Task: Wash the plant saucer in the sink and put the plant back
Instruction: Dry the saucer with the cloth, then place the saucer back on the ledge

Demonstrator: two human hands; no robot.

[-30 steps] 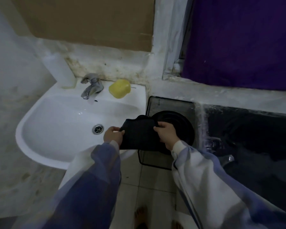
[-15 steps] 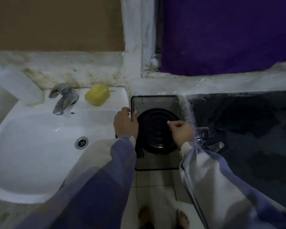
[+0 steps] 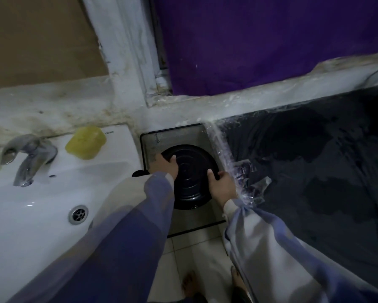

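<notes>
Both hands pinch the black saucer (image 3: 191,178) by its rim, left hand (image 3: 166,164) opposite right hand (image 3: 222,182), over the grey tray (image 3: 179,134) beside the sink (image 3: 52,200); wet plastic could slip and drop.

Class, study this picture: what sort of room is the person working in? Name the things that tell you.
Probably a small, worn bathroom or washroom. A white basin with a metal tap and yellow soap stands against a stained wall, and bare feet stand on a tiled floor.
</notes>
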